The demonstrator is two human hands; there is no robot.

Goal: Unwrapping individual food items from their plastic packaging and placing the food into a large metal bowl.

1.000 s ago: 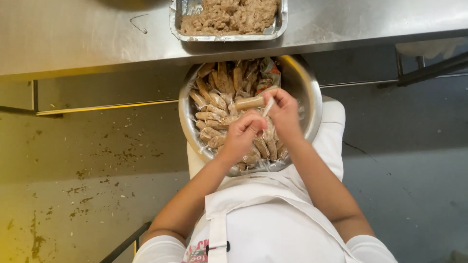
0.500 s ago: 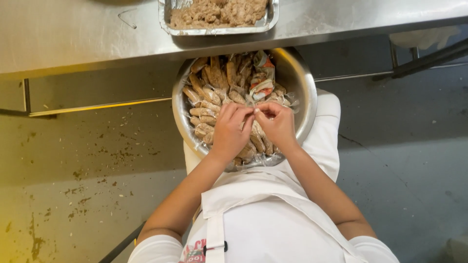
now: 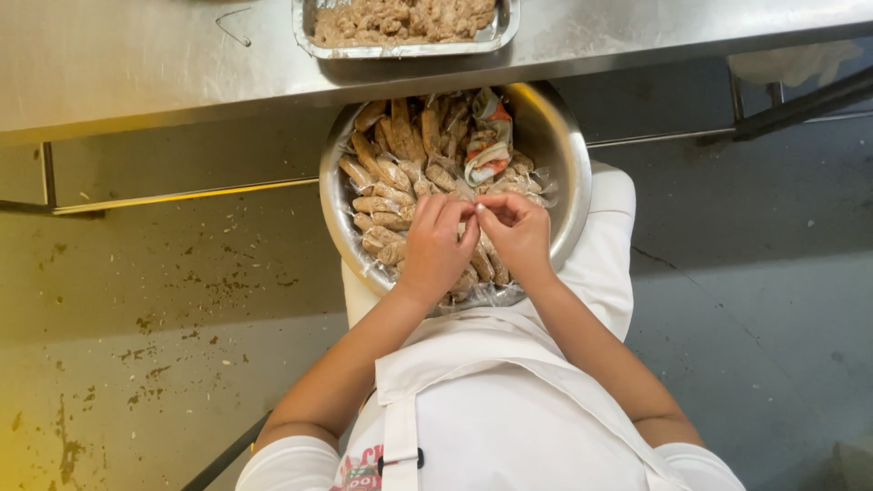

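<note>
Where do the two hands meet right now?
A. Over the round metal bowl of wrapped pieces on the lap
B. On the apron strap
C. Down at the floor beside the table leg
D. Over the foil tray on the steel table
A: the left hand and right hand touch fingertips above the round metal bowl of small wrapped pieces, below the foil tray.

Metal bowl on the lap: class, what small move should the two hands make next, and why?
Probably finish pinching the wrap shut: left hand and right hand meet fingertip to fingertip over the metal bowl, above the wrapped pieces.
</note>
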